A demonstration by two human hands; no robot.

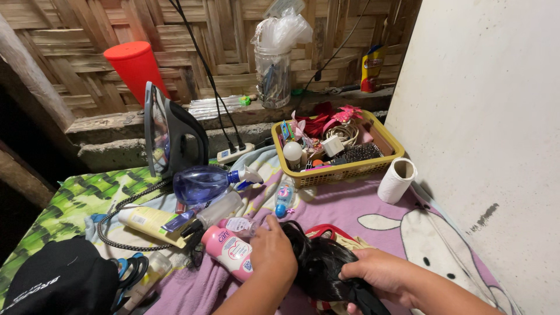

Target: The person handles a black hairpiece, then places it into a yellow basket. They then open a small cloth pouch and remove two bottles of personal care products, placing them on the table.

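Head view: pink bottle [228,252] beside left hand [272,254]

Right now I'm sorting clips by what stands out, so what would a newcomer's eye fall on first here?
Both hands, the left hand and right hand, grip a glossy black hairpiece at the bottom centre, over a purple blanket. Behind them a dark iron stands upright on the left, and a yellow basket crammed with small items sits on the right.

Head camera, looking steeply down, close over cluttered bed, facing wall
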